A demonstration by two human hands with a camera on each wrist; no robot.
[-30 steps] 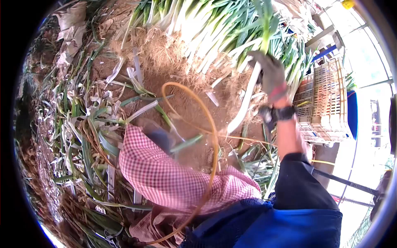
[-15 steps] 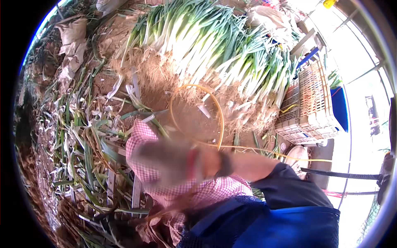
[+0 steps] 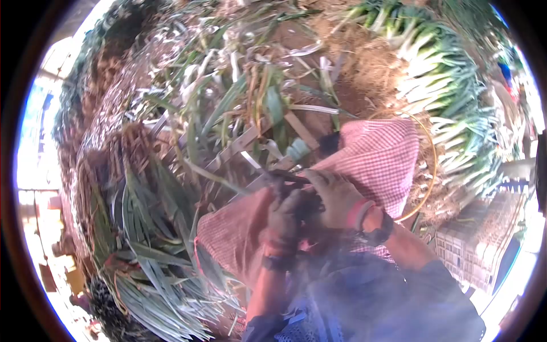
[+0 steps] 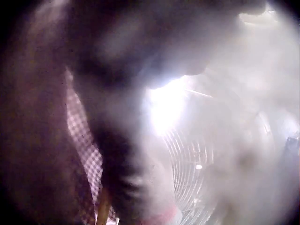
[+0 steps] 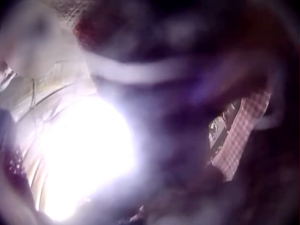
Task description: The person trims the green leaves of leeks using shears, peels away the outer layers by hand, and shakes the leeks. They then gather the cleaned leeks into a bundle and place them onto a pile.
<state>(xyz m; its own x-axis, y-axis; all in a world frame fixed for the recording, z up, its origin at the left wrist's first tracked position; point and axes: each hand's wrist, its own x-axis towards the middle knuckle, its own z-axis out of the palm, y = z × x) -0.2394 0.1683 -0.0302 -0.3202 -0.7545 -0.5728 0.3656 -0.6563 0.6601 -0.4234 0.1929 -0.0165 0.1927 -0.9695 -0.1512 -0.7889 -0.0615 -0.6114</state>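
Note:
In the head view both gloved hands are close together over the lap, between two knees in pink checked cloth (image 3: pixel 379 151). My left hand (image 3: pixel 285 214) appears with bent fingers, and my right hand (image 3: pixel 336 196) reaches across right beside it. Dark shapes lie between the two hands; I cannot tell what they hold. A green leaf (image 3: pixel 213 176) slants just beyond the left hand. Both wrist views are blurred and glaring. A dark glove (image 4: pixel 126 178) shows in the left wrist view, and checked cloth (image 5: pixel 243 131) in the right one.
Leeks (image 3: pixel 439 97) with white shafts lie in a long row at right. A yellow hose (image 3: pixel 434 159) loops beside the right knee. A plastic crate (image 3: pixel 470 239) stands at lower right. Leaf scraps (image 3: pixel 228 102) cover the ground ahead; leafy greens (image 3: pixel 154 228) are heaped at left.
The head view has swung left. The right hand, which gripped a leek at the row one second ago, has come back over the lap beside the left hand.

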